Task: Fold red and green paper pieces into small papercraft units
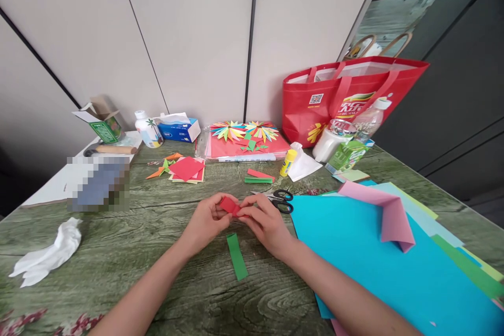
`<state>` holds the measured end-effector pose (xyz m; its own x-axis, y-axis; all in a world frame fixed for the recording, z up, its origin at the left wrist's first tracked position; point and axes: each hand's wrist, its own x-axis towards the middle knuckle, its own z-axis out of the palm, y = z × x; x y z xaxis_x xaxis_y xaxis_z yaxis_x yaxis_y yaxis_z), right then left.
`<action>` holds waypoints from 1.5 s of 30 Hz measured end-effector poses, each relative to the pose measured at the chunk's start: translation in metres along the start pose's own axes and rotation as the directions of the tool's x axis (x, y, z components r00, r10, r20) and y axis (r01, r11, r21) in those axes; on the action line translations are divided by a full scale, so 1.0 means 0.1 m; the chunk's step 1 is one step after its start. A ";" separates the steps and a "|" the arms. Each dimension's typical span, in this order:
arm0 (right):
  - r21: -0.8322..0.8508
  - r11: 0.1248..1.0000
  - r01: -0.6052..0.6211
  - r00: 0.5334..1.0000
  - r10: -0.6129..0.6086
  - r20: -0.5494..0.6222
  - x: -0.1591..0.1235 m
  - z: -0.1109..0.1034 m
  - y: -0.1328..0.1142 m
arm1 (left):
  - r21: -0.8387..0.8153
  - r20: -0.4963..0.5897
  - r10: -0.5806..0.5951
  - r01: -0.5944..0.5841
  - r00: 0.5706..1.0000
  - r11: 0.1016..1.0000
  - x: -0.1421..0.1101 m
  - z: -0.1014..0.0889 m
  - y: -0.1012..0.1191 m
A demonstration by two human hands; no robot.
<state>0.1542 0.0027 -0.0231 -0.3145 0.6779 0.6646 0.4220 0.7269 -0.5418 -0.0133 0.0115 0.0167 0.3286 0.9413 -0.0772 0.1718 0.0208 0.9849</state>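
A small folded piece of red paper (pixel 229 205) is pinched between my two hands above the middle of the table. My left hand (pixel 207 220) grips its left end with thumb and fingers. At the right end, the fingertips of my right hand (pixel 265 220) press on the paper. Below the hands a green paper strip (pixel 237 258) lies flat on the wood-patterned table. Just behind my right hand rest black-handled scissors (pixel 282 199), their blades partly hidden. Farther back are red and green paper strips (pixel 260 176) and a yellow glue stick (pixel 289 163).
Large blue paper sheets (pixel 334 231) with a folded pink piece (pixel 396 218) cover the right side. A red bag (pixel 307 110), a clear bottle (pixel 372 121) and a tissue box (pixel 179 130) stand at the back. Crumpled tissue (pixel 51 254) lies left; paper stars (pixel 228 131) sit on a red pack.
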 end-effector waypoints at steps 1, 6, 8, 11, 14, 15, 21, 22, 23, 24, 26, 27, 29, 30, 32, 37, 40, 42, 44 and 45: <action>0.053 0.997 -0.050 0.999 0.050 -0.003 0.01 0.00 -0.01 | 0.021 -0.005 0.005 -0.005 1.000 1.000 0.00 0.01 0.01; 0.315 0.877 -0.363 0.925 0.379 0.010 0.01 0.03 -0.02 | 0.077 -0.021 0.028 -0.026 0.999 0.997 -0.01 0.04 0.02; 0.410 0.786 -0.464 0.872 0.487 0.052 0.01 0.05 -0.01 | 0.066 0.002 0.028 -0.028 1.000 0.997 -0.01 0.05 0.02; 0.523 0.649 -0.553 0.806 0.575 0.138 0.01 0.07 -0.01 | 0.032 0.027 0.007 -0.008 1.000 0.999 -0.02 0.07 0.03; 0.567 0.612 -0.552 0.795 0.591 0.136 0.02 0.08 -0.02 | 0.006 -0.003 -0.025 0.025 1.000 1.000 -0.02 0.08 0.02; 0.573 0.606 -0.551 0.792 0.596 0.132 0.02 0.07 -0.02 | -0.006 -0.013 -0.042 0.042 0.999 0.999 -0.02 0.08 0.01; 0.604 0.523 -0.601 0.742 0.646 0.179 0.04 0.06 -0.03 | -0.140 0.005 -0.106 0.106 0.994 0.984 -0.02 0.08 -0.04; 0.613 0.510 -0.603 0.736 0.652 0.182 0.04 0.05 -0.02 | -0.155 0.006 -0.107 0.107 0.994 0.982 -0.02 0.09 -0.04; 0.623 0.498 -0.603 0.732 0.656 0.184 0.04 0.05 -0.02 | -0.164 0.004 -0.109 0.108 0.994 0.981 -0.02 0.09 -0.04; 0.632 0.488 -0.602 0.729 0.659 0.186 0.04 0.05 -0.02 | -0.167 0.003 -0.111 0.110 0.994 0.980 -0.02 0.10 -0.03; 0.651 0.469 -0.597 0.726 0.662 0.189 0.05 0.05 -0.02 | -0.175 -0.001 -0.119 0.117 0.993 0.977 -0.02 0.11 -0.02; 0.658 0.463 -0.594 0.725 0.662 0.190 0.05 0.05 -0.03 | -0.179 -0.004 -0.123 0.121 0.992 0.976 -0.02 0.12 -0.02; 0.664 0.457 -0.592 0.726 0.661 0.193 0.06 0.04 -0.04 | -0.183 -0.010 -0.130 0.126 0.991 0.975 -0.02 0.13 -0.01; 0.664 0.455 -0.594 0.725 0.660 0.196 0.06 0.04 -0.04 | -0.183 -0.011 -0.132 0.128 0.991 0.975 -0.03 0.14 0.00; 0.663 0.452 -0.597 0.724 0.659 0.203 0.07 0.03 -0.05 | -0.183 -0.007 -0.133 0.129 0.991 0.975 -0.03 0.14 0.00; 0.664 0.441 -0.604 0.716 0.665 0.211 0.07 0.04 -0.04 | -0.187 0.001 -0.134 0.132 0.991 0.974 -0.03 0.14 0.01; 0.651 0.455 -0.608 0.712 0.674 0.194 0.05 0.05 -0.02 | -0.184 0.003 -0.122 0.121 0.992 0.975 -0.03 0.14 0.00; 0.642 0.467 -0.608 0.712 0.679 0.180 0.04 0.05 -0.01 | -0.169 -0.001 -0.110 0.108 0.994 0.980 -0.02 0.14 0.00; 0.635 0.477 -0.608 0.713 0.679 0.174 0.04 0.06 -0.01 | -0.161 -0.006 -0.103 0.101 0.995 0.982 -0.02 0.15 0.00; 0.631 0.480 -0.609 0.713 0.679 0.171 0.03 0.06 -0.01 | -0.163 -0.007 -0.105 0.102 0.994 0.981 -0.02 0.15 -0.01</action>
<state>0.1473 0.0052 -0.0237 -0.0834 0.9964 0.0177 -0.1424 0.0057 -0.9898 -0.0004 0.0043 0.0139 0.3021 0.9363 -0.1789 0.0512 0.1715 0.9839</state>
